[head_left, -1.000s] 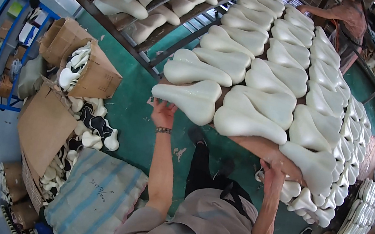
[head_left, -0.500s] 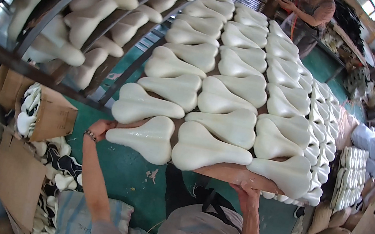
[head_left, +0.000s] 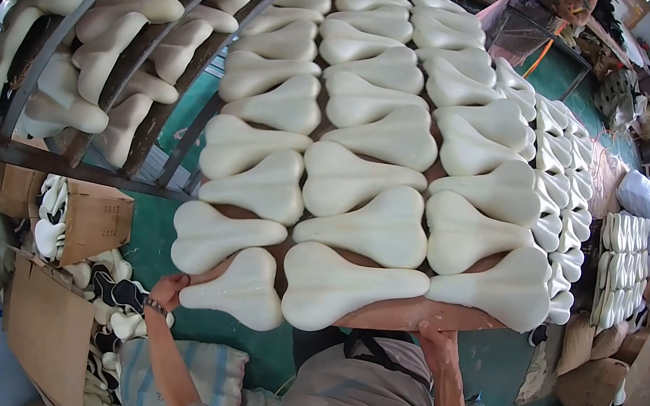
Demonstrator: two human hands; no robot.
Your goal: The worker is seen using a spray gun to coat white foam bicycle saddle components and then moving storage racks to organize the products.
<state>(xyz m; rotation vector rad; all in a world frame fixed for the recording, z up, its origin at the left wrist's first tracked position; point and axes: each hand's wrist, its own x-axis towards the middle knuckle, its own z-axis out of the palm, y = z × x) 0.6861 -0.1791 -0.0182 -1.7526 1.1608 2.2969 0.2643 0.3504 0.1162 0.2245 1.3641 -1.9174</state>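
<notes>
A large reddish-brown board (head_left: 401,312) lies in front of me, covered with rows of cream-white bicycle saddle pads (head_left: 361,222), laid with wide and narrow ends alternating. My left hand (head_left: 169,290), with a dark bracelet at the wrist, grips the board's near left corner, beside a pad (head_left: 238,288) at that corner. My right hand (head_left: 438,341) is closed on the near edge, right of the middle; its fingers are partly hidden under the board. The pads rest on the board, and neither hand visibly holds one.
At the left stands a metal rack (head_left: 54,160) with more pads on its shelves. Below it are an open cardboard box (head_left: 97,224) and a striped sack (head_left: 182,369). More pads (head_left: 574,221) stand beyond the board's right side. A co-worker (head_left: 539,23) is at the back.
The board's near left corner and my left hand have come closer to me, and the board looks turned. The rack has shifted left in view. Both hands keep their grip.
</notes>
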